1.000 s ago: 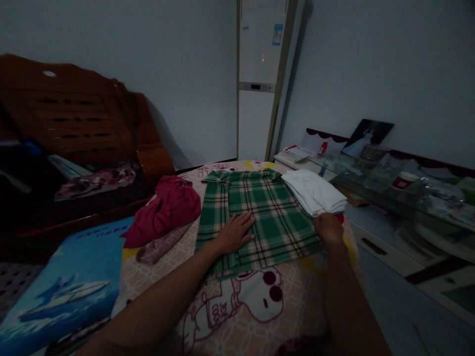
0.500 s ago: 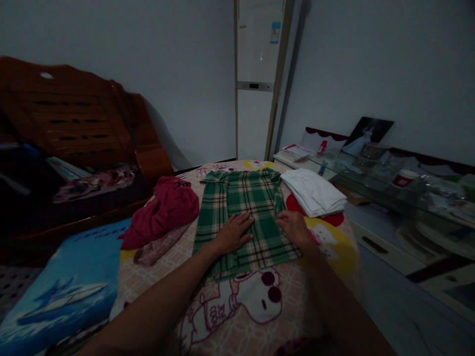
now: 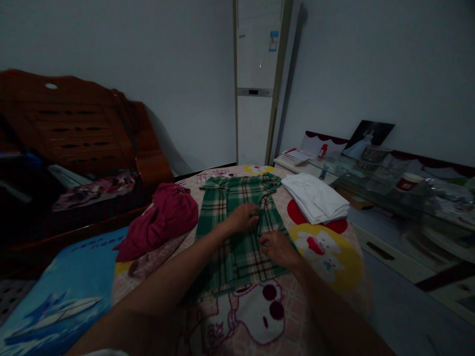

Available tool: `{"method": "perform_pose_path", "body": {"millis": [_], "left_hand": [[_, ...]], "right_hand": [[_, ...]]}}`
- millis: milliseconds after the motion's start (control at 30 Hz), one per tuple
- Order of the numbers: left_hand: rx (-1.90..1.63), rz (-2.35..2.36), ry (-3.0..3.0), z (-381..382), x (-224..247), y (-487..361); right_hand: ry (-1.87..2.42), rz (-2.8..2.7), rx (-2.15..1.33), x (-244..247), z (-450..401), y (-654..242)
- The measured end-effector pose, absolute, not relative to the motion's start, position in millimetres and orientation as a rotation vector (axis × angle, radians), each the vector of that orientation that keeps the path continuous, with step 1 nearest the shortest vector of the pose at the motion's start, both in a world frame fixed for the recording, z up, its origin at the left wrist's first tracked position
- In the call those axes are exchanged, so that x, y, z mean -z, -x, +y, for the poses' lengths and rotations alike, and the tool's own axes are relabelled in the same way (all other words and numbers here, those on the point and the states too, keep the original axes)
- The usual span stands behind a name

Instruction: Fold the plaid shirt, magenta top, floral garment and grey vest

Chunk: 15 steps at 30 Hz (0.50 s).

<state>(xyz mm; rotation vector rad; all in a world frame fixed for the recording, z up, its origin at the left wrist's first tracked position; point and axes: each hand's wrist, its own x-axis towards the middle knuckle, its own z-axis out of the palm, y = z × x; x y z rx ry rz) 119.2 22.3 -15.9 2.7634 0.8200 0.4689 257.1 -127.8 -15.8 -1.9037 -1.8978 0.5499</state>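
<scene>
A green plaid shirt (image 3: 241, 252) lies spread on a patterned cloth, its right side folded inward toward the middle. My left hand (image 3: 243, 217) rests over the centre of the shirt, fingers curled and closed on the fabric. Just below and to its right, my right hand (image 3: 278, 248) pinches the folded edge of the same shirt. A stack of folded white cloth (image 3: 315, 198) lies beyond the shirt on the right. To the left sits a crumpled magenta garment (image 3: 163, 215).
The patterned cloth (image 3: 256, 316) covers the surface under the clothes. A wooden bench (image 3: 74, 123) stands at the left, above a blue printed cover (image 3: 70, 287). At the right is a glass-topped cabinet (image 3: 378, 183) with a paper cup (image 3: 408, 182). A tall white unit (image 3: 254, 128) stands behind.
The shirt's right edge has been drawn inward. My right hand has moved left with it; my left hand has risen from lying flat to curled fingers, slightly farther up and right.
</scene>
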Motion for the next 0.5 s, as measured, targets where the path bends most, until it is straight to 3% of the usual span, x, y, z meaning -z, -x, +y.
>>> {"method": "perform_pose_path", "body": {"millis": [133, 367, 500], "left_hand": [[-0.441, 0.83, -2.866, 53, 5, -175], [-0.177, 0.952, -2.891, 89, 25, -231], [-0.375, 1.026, -2.607, 109, 29, -245]], "right_hand": [[1.88, -1.879, -0.605, 15, -127, -258], [1.847, -1.774, -0.751, 18, -126, -264], [1.829, -1.744, -0.8, 21, -126, -265]]}}
